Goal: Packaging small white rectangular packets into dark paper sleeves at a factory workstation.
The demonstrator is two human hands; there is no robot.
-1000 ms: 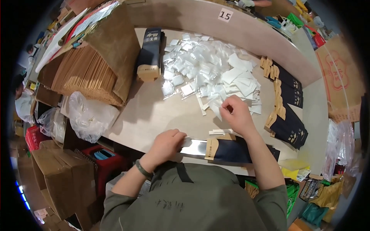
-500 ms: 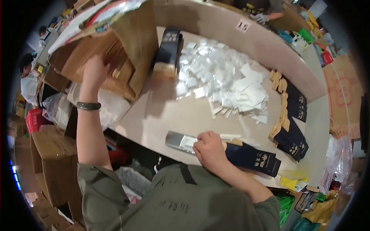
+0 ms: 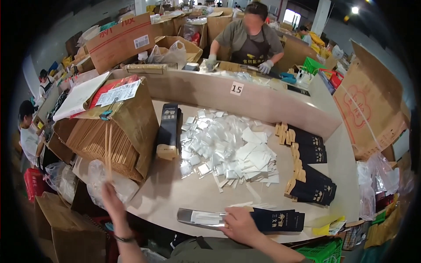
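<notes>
My left hand [image 3: 113, 199] is closed on the lower end of a pair of wooden chopsticks [image 3: 108, 151], which point upward and are slightly blurred. Behind them stands an open cardboard box [image 3: 139, 127] packed with chopsticks [image 3: 105, 142]. At the table's near edge, my right hand [image 3: 240, 225] curls over a shiny metal trough [image 3: 186, 215] holding a white packet [image 3: 206, 218]. A dark blue paper sleeve [image 3: 276, 219] extends to the right from under that hand. My fingers hide where trough and sleeve meet.
Clear and white packets [image 3: 219, 144] are heaped mid-table. Filled dark sleeves [image 3: 313, 186] lie at the right, and a dark stack [image 3: 169, 131] stands beside the box. A low partition [image 3: 197, 85] encloses the far side; beyond it a gloved co-worker [image 3: 250, 39] stands.
My left hand has come out of the chopstick box toward me, bringing the chopsticks. My right hand stays at the trough. The view has tilted up, showing the co-worker.
</notes>
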